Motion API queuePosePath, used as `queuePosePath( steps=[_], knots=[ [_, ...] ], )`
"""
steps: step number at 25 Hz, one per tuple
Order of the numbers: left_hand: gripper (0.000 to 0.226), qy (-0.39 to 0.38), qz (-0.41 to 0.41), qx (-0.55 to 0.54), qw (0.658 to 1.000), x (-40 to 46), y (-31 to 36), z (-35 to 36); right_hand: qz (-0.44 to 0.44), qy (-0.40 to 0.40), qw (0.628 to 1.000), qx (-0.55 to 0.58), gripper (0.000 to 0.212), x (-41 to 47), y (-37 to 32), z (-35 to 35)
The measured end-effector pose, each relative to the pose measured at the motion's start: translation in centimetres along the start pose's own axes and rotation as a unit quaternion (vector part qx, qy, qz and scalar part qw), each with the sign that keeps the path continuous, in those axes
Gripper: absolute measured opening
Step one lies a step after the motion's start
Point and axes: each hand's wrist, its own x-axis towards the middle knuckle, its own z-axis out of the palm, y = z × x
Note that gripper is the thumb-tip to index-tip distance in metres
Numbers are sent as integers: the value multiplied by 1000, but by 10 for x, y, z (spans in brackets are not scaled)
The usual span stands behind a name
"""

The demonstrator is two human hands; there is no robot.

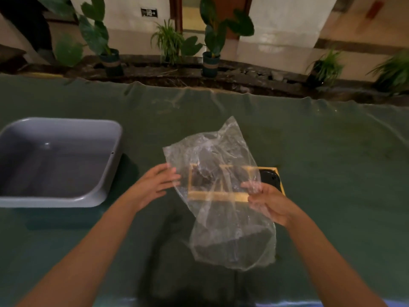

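**Clear bag held up over the green table**

Both hands are up on the crinkled, see-through plastic bag (221,140), which hangs in mid-frame above the dull green cloth (332,173) covering the table. The right hand (265,202) has it: fingers curled round the bag's right side, film bunched over the knuckles. The left hand (158,185) is on the opposite side, fingers nearly straight, tips meeting the bag's left edge. The hands are well apart, with the sheet of plastic spread between them.

The bag sags towards the camera, and a dark, grainy load (234,249) sits heaped in its bottom corner. Whether that corner rests on the cloth is hard to tell.

Right behind the bag, seen partly through the film, lies a low, pale wooden frame (269,168) split into compartments. A glossy black, rounded object (269,179) fills the rightmost one; the left one looks dark inside, blurred by the plastic.

Off to the left stands a grey, rounded rectangular plastic tub (66,120), well apart from the bag. Beyond the table's far edge, potted green plants (212,60) line a dark ledge.
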Motion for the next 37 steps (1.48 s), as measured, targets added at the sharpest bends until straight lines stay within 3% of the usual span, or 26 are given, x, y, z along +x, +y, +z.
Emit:
queuePosePath(
  steps=[2, 3, 5, 7, 11, 12, 14, 16, 19, 22, 25, 28, 30, 32, 35, 37],
  knots=[
    [23, 57, 28, -36, 997, 7, -5, 31, 6, -10, 999, 33, 34, -7, 8, 3],
    [13, 87, 43, -57, 994, 11, -6, 44, 24, -20, 999, 29, 46, -11, 14, 5],
    [10, 113, 62, -89, 988, 20, -5, 58, 87, -41, 995, -22, 80, -20, 30, 2],
    [12, 115, 64, -100, 986, 28, -1, 54, 102, -52, 992, -52, 78, -31, 44, -2],
    [41, 50, 1, -174, 983, 36, 12, 35, 24, -38, 999, -13, 62, -42, 44, -6],
    [55, 8, -35, -162, 986, 35, 12, 35, 4, -19, 1000, -7, 62, -42, 43, -6],
    [89, -69, -70, -23, 995, 25, 4, 46, -31, 22, 999, -4, 66, -43, 44, -5],
    [114, -93, -50, 41, 994, 14, -3, 61, -45, 36, 998, -9, 70, -44, 43, -2],
    [115, -90, 16, 65, 994, 8, -7, 72, -68, 103, 991, 58, 76, -39, 29, -5],
    [107, -111, 54, 84, 989, 4, -8, 75, -115, 151, 979, 77, 53, -32, 11, -12],
    [88, -52, 78, 11, 996, 3, -12, 77, -100, 154, 979, 86, 34, -26, 7, -13],
    [77, 31, 149, -6, 988, 5, -14, 76, -26, 202, 946, 251, 11, -22, 6, -27],
    [71, 58, 200, 1, 978, 3, -14, 75, 21, 210, 926, 311, 15, -26, 8, -32],
    [61, 56, 246, 42, 967, 0, -15, 75, 0, 198, 947, 254, 33, -32, 18, -34],
    [56, 17, 250, 139, 958, -2, -14, 78, -88, 150, 985, 1, 92, -44, 24, -24],
    [63, -24, 212, 186, 959, -2, -10, 76, -135, 116, 971, -160, 99, -46, 20, -22]
  ],
)
